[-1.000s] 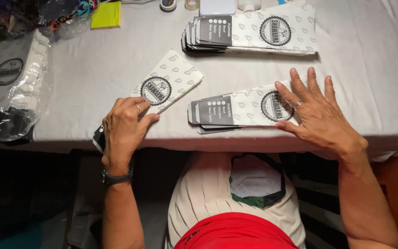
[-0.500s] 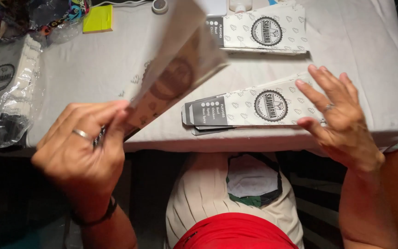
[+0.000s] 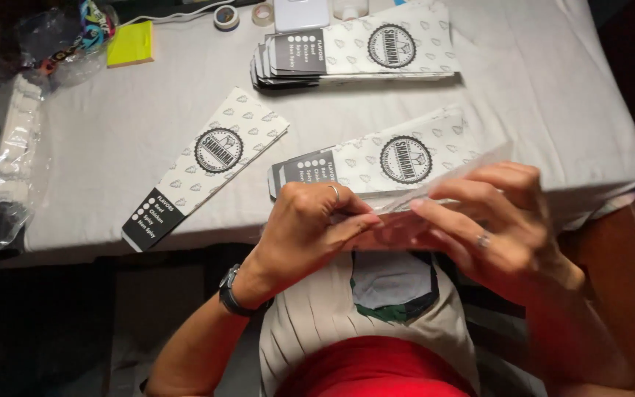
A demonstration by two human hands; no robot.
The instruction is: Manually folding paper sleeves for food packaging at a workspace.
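Both the left hand (image 3: 310, 228) and right hand (image 3: 490, 220) pinch a clear plastic sleeve (image 3: 435, 192). One printed paper sleeve (image 3: 207, 165) lies apart on the tabletop (image 3: 538, 81); two stacks (image 3: 354, 51) seemingly remain unhandled.

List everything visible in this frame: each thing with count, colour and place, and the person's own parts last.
clear sleeve: one, see-through, held in both hands at the table edge
single paper sleeve: one, white with a dark end, lying diagonally left of centre
near stack of sleeves: count unclear, white and dark, just beyond the hands
far stack of sleeves: count unclear, same colours, top centre
sticky notes: one pad, yellow, top left
tape rolls: two, top edge
tablecloth: one, white
left hand: ring, wristwatch
right hand: ring
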